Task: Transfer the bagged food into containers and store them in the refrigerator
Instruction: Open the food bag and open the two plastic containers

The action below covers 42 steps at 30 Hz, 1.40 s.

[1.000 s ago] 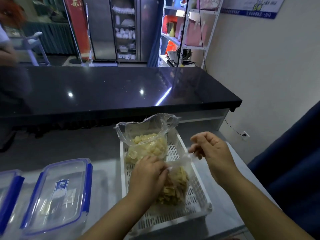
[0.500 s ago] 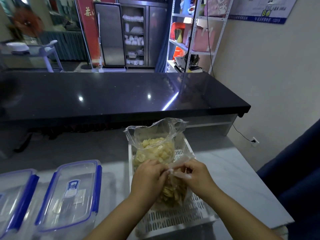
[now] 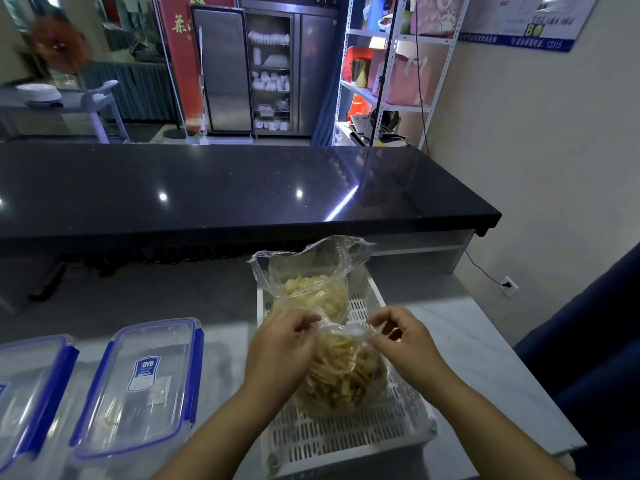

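Two pinches: left hand [image 3: 280, 348], right hand [image 3: 405, 341] on front bag [image 3: 343, 375] mouth | basket [image 3: 346, 441] (white) at counter [image 3: 485, 368] edge

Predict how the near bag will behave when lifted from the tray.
Probably floppy: the bag is thin film, crumpled where the left hand and right hand pinch its top. Likely light: its strips look dry. It may sag below the grip.

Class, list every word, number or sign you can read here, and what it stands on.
"UYU": blue label on the container lid; its smaller print is blurred.
"茶": red banner; the next character is cut off.
"BO" and "12315": wall poster; the other lines are blurred.
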{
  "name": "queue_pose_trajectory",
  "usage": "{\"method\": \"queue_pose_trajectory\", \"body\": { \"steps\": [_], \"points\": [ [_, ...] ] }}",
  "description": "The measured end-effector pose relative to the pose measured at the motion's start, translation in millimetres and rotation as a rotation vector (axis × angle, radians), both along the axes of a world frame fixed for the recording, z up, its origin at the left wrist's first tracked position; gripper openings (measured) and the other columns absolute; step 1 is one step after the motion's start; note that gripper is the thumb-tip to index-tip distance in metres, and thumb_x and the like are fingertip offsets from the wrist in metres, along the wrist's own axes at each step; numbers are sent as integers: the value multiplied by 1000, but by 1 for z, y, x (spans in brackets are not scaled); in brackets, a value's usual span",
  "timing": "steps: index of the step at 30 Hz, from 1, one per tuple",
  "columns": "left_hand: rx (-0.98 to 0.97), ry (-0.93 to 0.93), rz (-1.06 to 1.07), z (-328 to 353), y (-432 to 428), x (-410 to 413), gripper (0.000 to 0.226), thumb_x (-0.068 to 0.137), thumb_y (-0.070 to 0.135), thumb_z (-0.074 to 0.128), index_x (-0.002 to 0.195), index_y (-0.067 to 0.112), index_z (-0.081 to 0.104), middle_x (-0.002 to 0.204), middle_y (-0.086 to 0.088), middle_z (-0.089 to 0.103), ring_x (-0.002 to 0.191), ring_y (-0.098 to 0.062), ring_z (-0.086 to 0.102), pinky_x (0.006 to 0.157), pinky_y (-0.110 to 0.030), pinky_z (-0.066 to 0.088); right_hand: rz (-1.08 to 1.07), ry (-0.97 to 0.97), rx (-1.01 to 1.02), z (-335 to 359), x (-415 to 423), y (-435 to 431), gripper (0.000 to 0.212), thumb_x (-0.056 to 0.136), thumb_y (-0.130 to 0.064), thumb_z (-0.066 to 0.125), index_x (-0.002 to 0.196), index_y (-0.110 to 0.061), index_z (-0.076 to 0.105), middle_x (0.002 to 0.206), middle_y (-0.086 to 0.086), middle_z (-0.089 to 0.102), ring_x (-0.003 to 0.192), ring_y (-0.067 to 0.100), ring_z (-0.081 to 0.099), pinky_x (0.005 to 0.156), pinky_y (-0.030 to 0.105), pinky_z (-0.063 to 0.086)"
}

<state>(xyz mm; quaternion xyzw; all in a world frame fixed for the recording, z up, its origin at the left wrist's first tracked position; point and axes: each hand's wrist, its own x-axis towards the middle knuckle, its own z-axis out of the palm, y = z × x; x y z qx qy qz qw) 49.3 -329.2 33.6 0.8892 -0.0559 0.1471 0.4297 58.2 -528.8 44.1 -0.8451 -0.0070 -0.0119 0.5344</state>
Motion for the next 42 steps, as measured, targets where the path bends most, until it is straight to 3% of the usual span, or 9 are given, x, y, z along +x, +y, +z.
{"method": "queue_pose_trajectory", "body": {
  "steps": [7, 16, 20, 23, 26, 29, 34, 38, 42],
  "points": [
    [211, -26, -28, 15, -11, 9, 4, 77, 36, 67, 77, 32, 65, 75, 16, 56, 83, -6, 47, 67, -23, 34, 157, -137, -190, 6, 1, 17, 12, 76, -17, 74, 82, -27, 70, 88, -13, 62, 90, -8, 48, 76, 5, 37],
    [-9, -89, 162, 27, 15, 4, 11, 85, 21, 60, 78, 29, 58, 72, 18, 56, 75, -3, 53, 68, -34, 49, -12, -3, 395, 28, 2, 2, 15, 91, -8, 54, 79, -13, 61, 80, -3, 71, 80, 8, 64, 73, 19, 48],
    [42, -396, 97, 36, 10, 0, 8, 84, 16, 62, 87, 20, 57, 80, 8, 57, 76, -8, 51, 69, -29, 47, 5, -86, 437, 41, 3, 4, 16, 94, -4, 47, 83, -11, 58, 75, -1, 69, 78, 12, 64, 75, 19, 50],
    [319, -700, -228, 38, -3, -6, 9, 83, 16, 58, 92, 18, 58, 85, -1, 64, 80, -13, 54, 72, -25, 46, 67, -117, 398, 47, 2, 8, 17, 96, -7, 43, 87, -10, 57, 74, 0, 66, 75, 14, 63, 72, 17, 51],
    [778, -605, -373, 40, -11, -5, 19, 85, 30, 51, 97, 24, 65, 95, 5, 71, 105, -15, 60, 100, -32, 38, 137, -116, 382, 51, 2, 11, 17, 97, -7, 41, 88, -9, 56, 73, 2, 62, 69, 14, 59, 67, 20, 51],
    [968, -426, -315, 48, 0, -1, 41, 90, 45, 37, 73, 25, 68, 73, 7, 70, 106, -15, 61, 111, -38, 29, 173, -225, 45, 52, 2, 10, 15, 92, -3, 50, 82, -12, 58, 67, -1, 58, 59, 7, 50, 57, 19, 43],
    [1011, -300, -232, 51, 13, 1, 56, 90, 52, 34, 52, 22, 64, 50, 9, 60, 74, -11, 58, 93, -31, 25, 212, -598, -819, 47, -3, 11, 11, 77, -28, 71, 68, -22, 67, 65, -10, 58, 52, 14, 48, 51, 21, 31],
    [978, -229, -156, 51, 14, -6, 40, 66, 46, 73, 39, 22, 56, 38, 10, 49, 51, -11, 48, 66, -28, 40, 231, -653, -1037, 47, -4, 15, 17, 70, -41, 77, 61, -28, 70, 58, -8, 58, 40, 15, 42, 45, 20, 25],
    [931, -55, -54, 49, 15, -6, 17, 71, 31, 70, 58, 23, 64, 54, 6, 58, 60, -15, 40, 59, -28, 31, 265, -556, -1176, 47, 1, 15, 27, 79, -54, 63, 84, -29, 72, 78, -9, 60, 54, 14, 40, 55, 25, 25]
  ]
}}
